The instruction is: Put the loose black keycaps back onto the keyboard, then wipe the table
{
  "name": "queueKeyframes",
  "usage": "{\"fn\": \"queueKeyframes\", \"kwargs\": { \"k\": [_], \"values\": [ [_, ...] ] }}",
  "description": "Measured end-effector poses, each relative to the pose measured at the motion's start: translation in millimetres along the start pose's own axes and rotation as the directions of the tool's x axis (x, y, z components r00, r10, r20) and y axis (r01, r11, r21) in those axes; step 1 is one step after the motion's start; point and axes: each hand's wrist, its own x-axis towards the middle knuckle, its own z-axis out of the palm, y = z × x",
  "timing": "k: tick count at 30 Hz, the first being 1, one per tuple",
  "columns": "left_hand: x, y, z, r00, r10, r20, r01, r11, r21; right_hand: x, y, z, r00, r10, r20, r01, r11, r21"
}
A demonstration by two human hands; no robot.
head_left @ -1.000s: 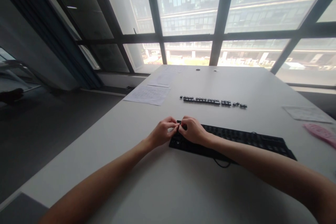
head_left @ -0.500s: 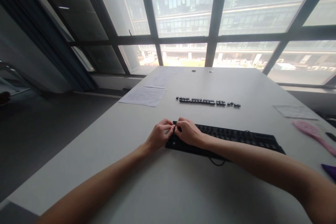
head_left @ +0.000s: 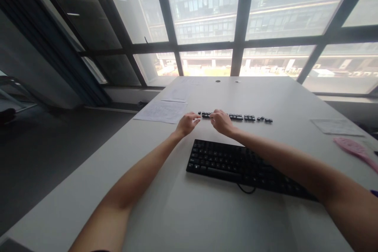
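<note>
Office — white desk (head_left: 206, 212), keyboard (head_left: 236, 164), papers (head_left: 162, 111), glass wall (head_left: 206, 4).

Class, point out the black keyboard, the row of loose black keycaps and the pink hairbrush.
black keyboard (head_left: 224, 161), head view, on its key field.
row of loose black keycaps (head_left: 249, 117), head view, right-hand group.
pink hairbrush (head_left: 352, 147), head view, brush head.

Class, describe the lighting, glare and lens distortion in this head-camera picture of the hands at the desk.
Head view: strong backlight from the windows washes the far table edge pale; window frames splay outward, a wide-angle effect; the room at left is dark; the left hand and right hand by the row of keycaps look slightly soft; the keyboard keeps little key detail.
</note>
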Motion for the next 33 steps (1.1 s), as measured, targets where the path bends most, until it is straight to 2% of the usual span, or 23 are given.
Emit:
{"fn": "queueKeyframes", "kwargs": {
  "k": [3,8,17,22,26,30,33],
  "values": [
    [24.6,-11.1,17.4,1.000,0.011,0.002,-0.012,0.999,0.050,17.7,8.4,8.6,1.000,-0.008,-0.003,0.008,1.000,-0.028],
    [35.8,-18.7,35.9,1.000,0.011,0.024,-0.013,0.995,0.096,32.5,7.5,25.0,0.999,-0.053,-0.007,0.053,0.997,-0.061],
    [34.2,-25.0,38.2,1.000,-0.022,0.005,0.022,1.000,0.015,45.0,4.6,35.7,0.992,-0.123,-0.004,0.123,0.991,-0.062],
    [27.5,-17.8,26.1,0.996,-0.093,-0.007,0.093,0.992,-0.081,45.7,-2.0,34.3,0.994,-0.113,-0.013,0.113,0.993,-0.019],
    [7.4,-2.1,2.5,0.989,-0.149,-0.005,0.146,0.974,-0.173,35.2,-10.6,24.4,0.996,-0.081,-0.046,0.084,0.995,0.062],
    [-33.3,27.6,-24.2,0.982,-0.170,0.082,0.189,0.900,-0.392,-4.7,-20.3,2.6,0.997,-0.049,-0.061,0.061,0.974,0.217],
    [-61.3,50.4,-35.3,0.972,-0.140,0.186,0.214,0.856,-0.471,-46.0,-26.7,-15.2,0.999,0.035,0.006,-0.033,0.854,0.520]
  ]
}}
